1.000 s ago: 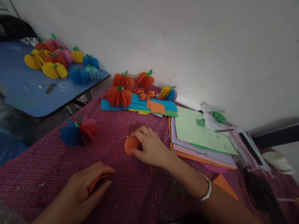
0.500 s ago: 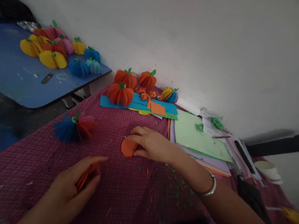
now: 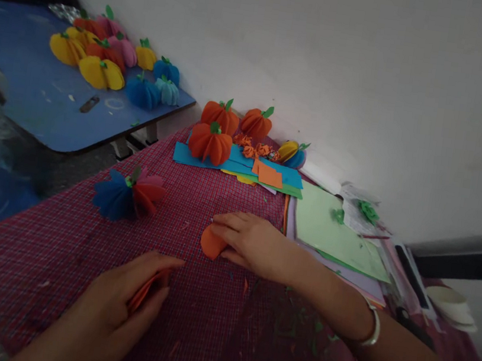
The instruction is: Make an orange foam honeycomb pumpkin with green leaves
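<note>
My left hand (image 3: pixel 125 302) is curled round some folded orange paper (image 3: pixel 145 294), partly hidden by the fingers. Further forward, my right hand (image 3: pixel 254 245) has its fingers closed over the edge of an orange paper circle (image 3: pixel 213 242) at the tablecloth; its thumb side is hidden from view. Left of that circle stands a paper pumpkin in blue, red and pink (image 3: pixel 129 194) with a green stem. Three orange paper pumpkins (image 3: pixel 211 143) stand at the back of the table, beside blue paper strips (image 3: pixel 186 154) and small orange paper squares (image 3: pixel 270 175).
Stacked coloured sheets (image 3: pixel 329 220) lie to the right, with a green crumpled piece (image 3: pixel 368 211) behind them. Green scraps lie under my right forearm. On a blue table (image 3: pixel 33 91) at left are several finished paper pumpkins (image 3: pixel 101 72). A wall (image 3: pixel 308 52) rises behind.
The view has shifted, so the table things sit further right in the picture. My right hand stays at the orange circle, its fingers covering slightly more of it. The left hand keeps its hold.
</note>
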A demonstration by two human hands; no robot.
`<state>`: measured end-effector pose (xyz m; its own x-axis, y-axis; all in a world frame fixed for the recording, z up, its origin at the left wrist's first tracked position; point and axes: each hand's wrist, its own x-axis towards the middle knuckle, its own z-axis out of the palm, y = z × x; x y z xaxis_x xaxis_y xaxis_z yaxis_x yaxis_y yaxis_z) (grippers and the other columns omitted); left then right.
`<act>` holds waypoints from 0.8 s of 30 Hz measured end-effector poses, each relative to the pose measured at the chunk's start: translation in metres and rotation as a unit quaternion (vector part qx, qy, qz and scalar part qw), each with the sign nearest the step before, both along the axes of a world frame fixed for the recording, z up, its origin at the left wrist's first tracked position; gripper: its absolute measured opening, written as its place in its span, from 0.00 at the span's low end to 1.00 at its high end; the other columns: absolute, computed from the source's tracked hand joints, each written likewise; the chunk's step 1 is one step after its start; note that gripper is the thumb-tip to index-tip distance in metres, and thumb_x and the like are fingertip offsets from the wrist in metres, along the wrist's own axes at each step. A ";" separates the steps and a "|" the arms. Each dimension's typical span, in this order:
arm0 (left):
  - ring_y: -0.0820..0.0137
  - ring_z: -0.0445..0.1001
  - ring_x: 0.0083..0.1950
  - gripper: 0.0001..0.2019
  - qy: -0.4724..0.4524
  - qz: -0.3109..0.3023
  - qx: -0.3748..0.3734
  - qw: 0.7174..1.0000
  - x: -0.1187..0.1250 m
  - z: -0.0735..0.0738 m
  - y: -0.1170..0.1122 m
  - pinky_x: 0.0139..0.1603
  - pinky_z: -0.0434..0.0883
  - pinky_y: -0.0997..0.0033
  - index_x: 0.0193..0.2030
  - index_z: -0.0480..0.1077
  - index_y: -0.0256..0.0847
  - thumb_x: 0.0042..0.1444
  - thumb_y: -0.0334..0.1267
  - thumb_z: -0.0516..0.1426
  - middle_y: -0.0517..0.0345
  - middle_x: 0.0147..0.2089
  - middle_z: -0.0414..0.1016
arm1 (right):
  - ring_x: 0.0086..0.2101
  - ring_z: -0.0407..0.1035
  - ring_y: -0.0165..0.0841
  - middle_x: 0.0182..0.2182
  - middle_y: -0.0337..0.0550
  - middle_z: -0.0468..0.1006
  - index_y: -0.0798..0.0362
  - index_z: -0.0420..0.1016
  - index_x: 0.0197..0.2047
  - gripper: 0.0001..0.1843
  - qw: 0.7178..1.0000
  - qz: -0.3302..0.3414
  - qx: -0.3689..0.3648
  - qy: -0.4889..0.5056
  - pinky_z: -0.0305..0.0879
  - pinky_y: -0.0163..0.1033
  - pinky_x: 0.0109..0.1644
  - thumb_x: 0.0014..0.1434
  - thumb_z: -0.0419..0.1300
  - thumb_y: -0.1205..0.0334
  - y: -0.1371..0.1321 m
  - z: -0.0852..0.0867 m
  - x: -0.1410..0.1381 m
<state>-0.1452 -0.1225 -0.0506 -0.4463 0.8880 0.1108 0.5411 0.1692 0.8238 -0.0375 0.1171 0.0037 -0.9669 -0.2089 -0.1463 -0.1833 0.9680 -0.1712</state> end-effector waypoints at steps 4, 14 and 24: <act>0.70 0.81 0.42 0.14 0.000 -0.009 -0.012 1.000 0.001 -0.008 -0.004 0.39 0.77 0.76 0.55 0.67 0.55 0.63 0.38 0.52 0.62 0.45 0.80 | 0.48 0.72 0.44 0.51 0.57 0.75 0.60 0.74 0.51 0.13 0.999 0.023 0.045 -0.013 0.69 0.50 0.51 0.66 0.55 0.66 -0.004 0.000 -0.006; 0.69 0.81 0.41 0.14 -0.006 -0.011 -0.017 1.000 0.003 -0.009 -0.004 0.40 0.77 0.77 0.55 0.67 0.55 0.63 0.39 0.52 0.62 0.46 0.81 | 0.48 0.70 0.38 0.48 0.48 0.76 0.53 0.77 0.50 0.12 0.996 -0.013 -0.092 0.005 0.66 0.47 0.55 0.66 0.55 0.64 0.012 -0.006 -0.011; 0.67 0.81 0.38 0.13 -0.019 0.020 -0.014 1.000 -0.002 0.009 0.004 0.37 0.77 0.73 0.49 0.73 0.49 0.60 0.41 0.53 0.60 0.40 0.83 | 0.39 0.72 0.32 0.39 0.41 0.78 0.51 0.75 0.45 0.15 0.923 -0.237 -0.232 0.193 0.69 0.40 0.44 0.62 0.50 0.69 0.022 0.006 0.018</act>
